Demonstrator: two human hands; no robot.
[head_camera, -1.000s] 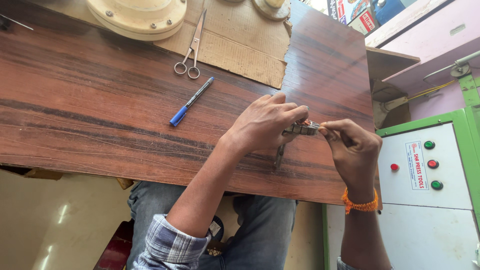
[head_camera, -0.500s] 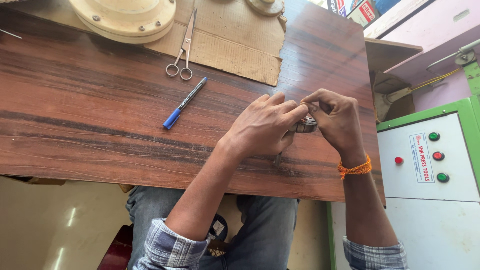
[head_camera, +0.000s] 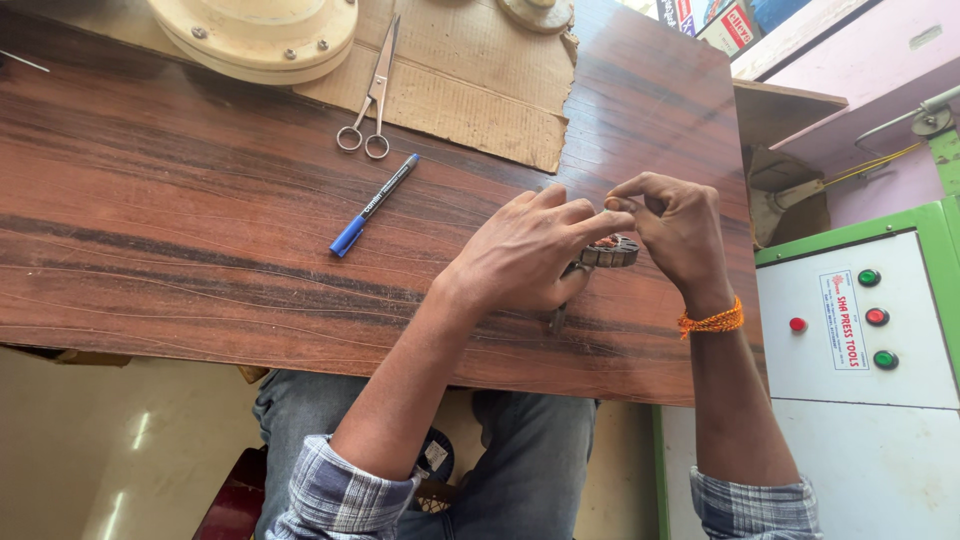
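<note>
Both hands have drifted right: left hand (head_camera: 525, 255) steadies the small toothed metal part (head_camera: 612, 252) on the bench (head_camera: 180, 230), right hand (head_camera: 675, 225) fingers pinched above it.

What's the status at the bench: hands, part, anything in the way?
Left hand and right hand both pinching a small toothed metal part over the wooden table. Pen and scissors lie apart, not in the way.

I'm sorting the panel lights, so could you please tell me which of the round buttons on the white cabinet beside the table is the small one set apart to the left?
The small red button; the other three sit in a column.
</note>
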